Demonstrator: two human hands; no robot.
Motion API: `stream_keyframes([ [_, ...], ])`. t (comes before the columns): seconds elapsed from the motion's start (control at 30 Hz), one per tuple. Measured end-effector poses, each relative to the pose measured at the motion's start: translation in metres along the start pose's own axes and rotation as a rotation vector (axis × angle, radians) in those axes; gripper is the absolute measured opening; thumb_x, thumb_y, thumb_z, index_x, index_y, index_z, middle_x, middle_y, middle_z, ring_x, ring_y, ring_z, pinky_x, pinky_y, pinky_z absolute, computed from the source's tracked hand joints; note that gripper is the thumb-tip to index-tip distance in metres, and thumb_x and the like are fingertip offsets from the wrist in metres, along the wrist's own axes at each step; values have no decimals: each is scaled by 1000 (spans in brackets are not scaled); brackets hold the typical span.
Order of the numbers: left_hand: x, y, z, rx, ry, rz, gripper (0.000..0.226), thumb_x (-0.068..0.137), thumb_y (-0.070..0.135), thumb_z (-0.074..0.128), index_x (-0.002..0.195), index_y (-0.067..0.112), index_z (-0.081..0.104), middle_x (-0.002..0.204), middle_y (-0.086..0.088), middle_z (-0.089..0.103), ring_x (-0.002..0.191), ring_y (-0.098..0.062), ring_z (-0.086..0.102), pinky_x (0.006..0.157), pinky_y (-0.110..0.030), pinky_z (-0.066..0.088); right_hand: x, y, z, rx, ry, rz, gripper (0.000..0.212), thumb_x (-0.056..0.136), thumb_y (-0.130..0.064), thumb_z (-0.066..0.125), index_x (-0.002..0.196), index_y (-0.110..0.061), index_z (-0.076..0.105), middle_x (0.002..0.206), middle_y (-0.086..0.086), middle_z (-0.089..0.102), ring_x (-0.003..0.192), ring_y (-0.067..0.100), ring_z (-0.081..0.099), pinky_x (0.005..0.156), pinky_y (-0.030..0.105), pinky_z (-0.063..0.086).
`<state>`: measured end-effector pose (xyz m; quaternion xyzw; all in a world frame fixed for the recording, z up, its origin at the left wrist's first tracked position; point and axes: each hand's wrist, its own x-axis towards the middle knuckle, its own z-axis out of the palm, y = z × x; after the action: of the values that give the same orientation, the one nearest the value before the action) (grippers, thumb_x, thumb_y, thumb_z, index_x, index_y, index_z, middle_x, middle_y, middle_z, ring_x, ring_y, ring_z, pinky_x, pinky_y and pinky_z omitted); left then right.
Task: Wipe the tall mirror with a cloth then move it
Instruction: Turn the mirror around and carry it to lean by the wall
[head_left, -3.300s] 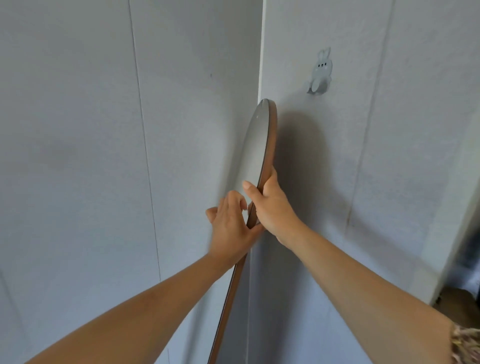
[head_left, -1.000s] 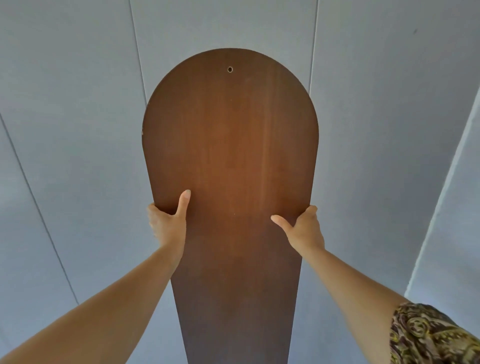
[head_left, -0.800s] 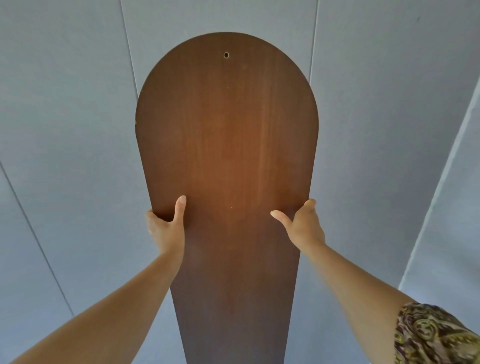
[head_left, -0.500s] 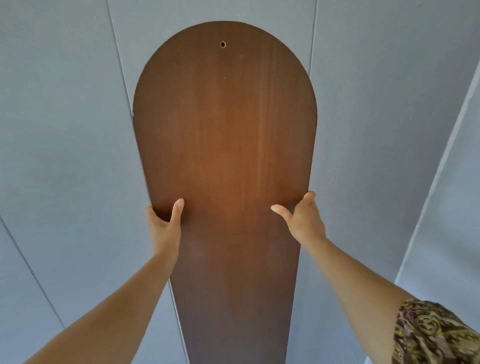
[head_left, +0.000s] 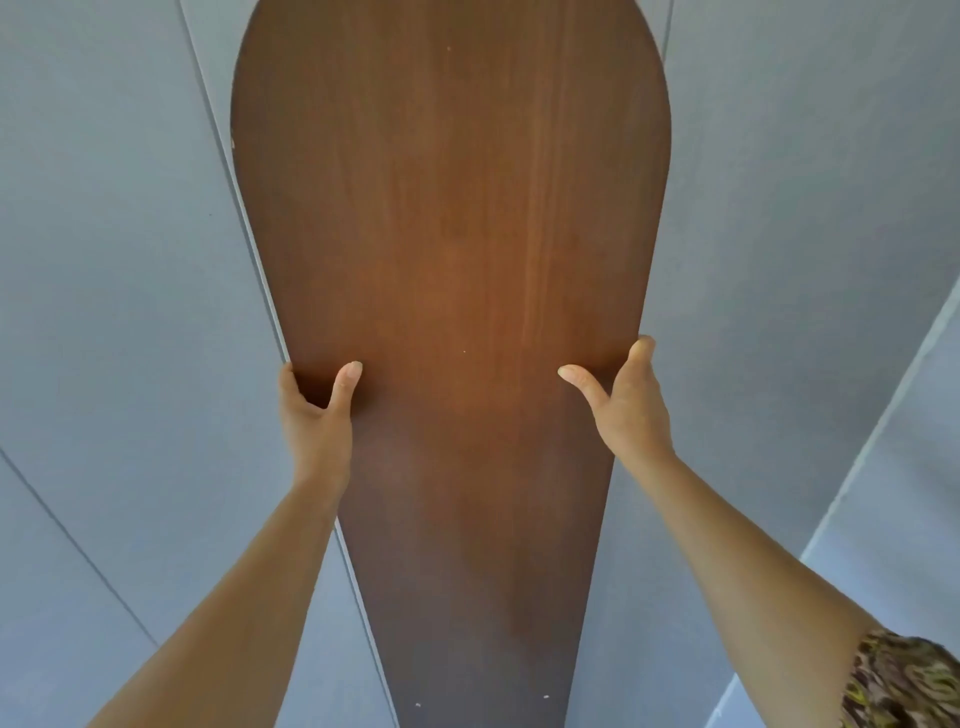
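My left hand (head_left: 317, 415) gripped the left edge of the tall mirror (head_left: 457, 260), thumb pressed on its brown wooden back, fingers wrapped out of sight round the front. My right hand (head_left: 626, 405) clasped the right edge likewise, thumb splayed across the wood. The mirror stood upright, back toward me, before the grey panelled wall (head_left: 104, 260), a patterned sleeve (head_left: 904, 680) on my right arm
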<state>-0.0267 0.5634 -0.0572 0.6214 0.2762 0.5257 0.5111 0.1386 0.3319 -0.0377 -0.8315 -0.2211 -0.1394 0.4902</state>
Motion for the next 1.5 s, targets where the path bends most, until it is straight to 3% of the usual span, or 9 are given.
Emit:
stream_keyframes([
  [0.23,-1,-3,5,13,72,46,52,91,39,70,136,20,54,135,11,63,124,-1,57,109,-20,42,-1,12,13,168,86,-49,61,78,-60,64,113,-19,35,110,-4,59,96,22,61,82,43,55],
  [0.43,-11,-41,6,37,153,-19,35,95,53,56,100,18,55,100,5,57,96,-11,53,94,-27,41,2,16,18,202,146,-79,67,75,-62,66,119,-18,39,115,-3,61,99,21,63,82,45,56],
  [0.5,-15,-45,9,50,157,-48,24,97,49,56,100,25,56,103,10,58,96,-5,54,93,-21,41,4,17,19,227,155,-72,69,74,-62,67,121,-19,40,116,-3,61,100,20,63,83,45,56],
  [0.63,-13,-47,14,70,195,-57,40,97,52,53,115,17,59,116,6,63,112,-10,57,103,-27,42,7,18,23,279,153,-34,72,71,-64,69,121,-20,43,117,-2,62,101,21,63,84,45,56],
  [0.77,-15,-46,17,82,206,-72,35,100,46,53,80,17,52,82,11,52,75,-4,47,76,-20,40,8,22,25,304,169,-1,69,68,-66,70,113,-18,50,107,-3,65,93,19,64,82,44,56],
  [0.9,-14,-45,14,62,194,-88,48,98,48,57,66,26,29,69,13,27,61,-4,27,62,-23,25,5,25,31,354,201,78,57,64,-67,72,100,-24,58,98,-7,68,88,14,65,82,34,56],
  [1.2,-28,-53,15,-105,257,-160,48,94,56,59,63,32,32,61,18,31,59,-3,32,64,-20,26,-38,26,55,515,304,255,61,74,-52,73,119,-19,49,104,-14,60,86,-4,59,70,-1,43],
  [1.3,-30,-50,13,-162,271,-150,53,95,50,61,62,28,26,50,18,28,53,-3,28,60,-21,24,-44,26,55,518,311,271,63,75,-49,73,124,-15,51,109,-11,59,92,6,58,83,12,44],
  [1.5,-26,-53,5,-341,228,-121,47,90,48,68,65,26,35,72,15,37,68,-5,34,69,-18,29,-49,29,53,577,311,308,67,70,-55,75,121,-17,55,115,-5,65,105,12,61,99,32,49],
])
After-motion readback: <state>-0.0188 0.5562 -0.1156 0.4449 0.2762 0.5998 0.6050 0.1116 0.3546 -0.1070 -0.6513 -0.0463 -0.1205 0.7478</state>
